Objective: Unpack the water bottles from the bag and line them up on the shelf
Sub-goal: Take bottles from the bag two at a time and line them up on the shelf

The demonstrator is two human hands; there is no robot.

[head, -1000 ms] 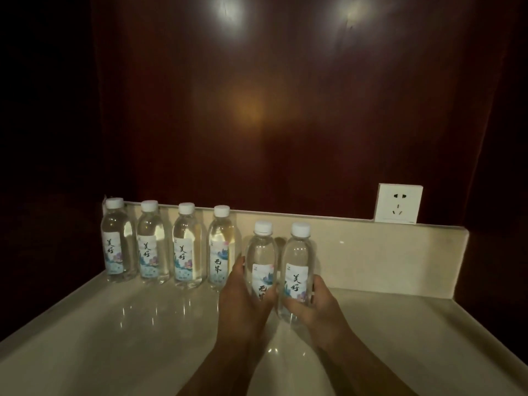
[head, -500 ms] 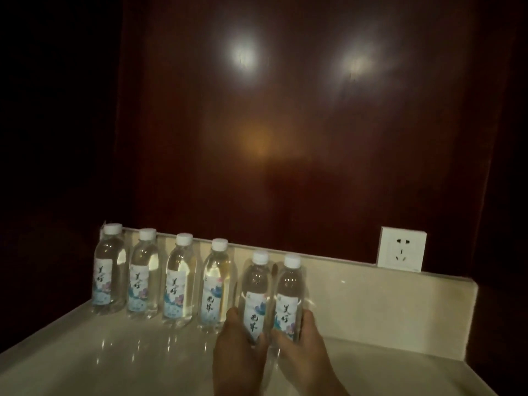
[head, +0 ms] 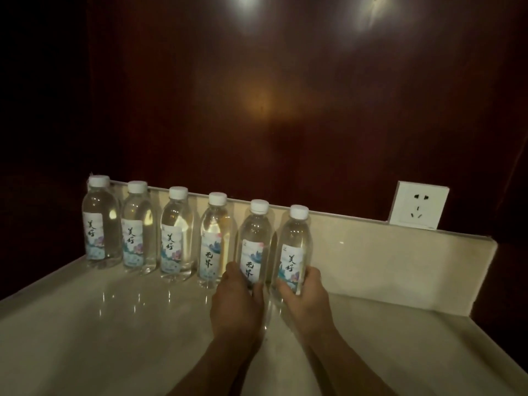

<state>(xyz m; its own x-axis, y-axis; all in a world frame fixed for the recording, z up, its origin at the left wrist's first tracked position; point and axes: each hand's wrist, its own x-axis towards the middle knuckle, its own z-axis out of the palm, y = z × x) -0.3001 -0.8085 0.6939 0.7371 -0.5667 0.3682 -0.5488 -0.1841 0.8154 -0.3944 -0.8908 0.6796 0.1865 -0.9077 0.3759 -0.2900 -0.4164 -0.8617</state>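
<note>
The left hand [head: 237, 298] wraps its fingers round the base of the fifth water bottle [head: 254, 247]; the right hand [head: 304, 295] grips the sixth water bottle [head: 294, 252] the same way. Both bottles stand upright at the right end of the row, close to the back edge of the cream shelf [head: 114, 324], beside four water bottles [head: 155, 230] already placed. A second ago the pair sat forward of the line; now they have been pushed nearly level with it. Releasing seems next. A wall socket [head: 418, 205] sits well apart, right.
</note>
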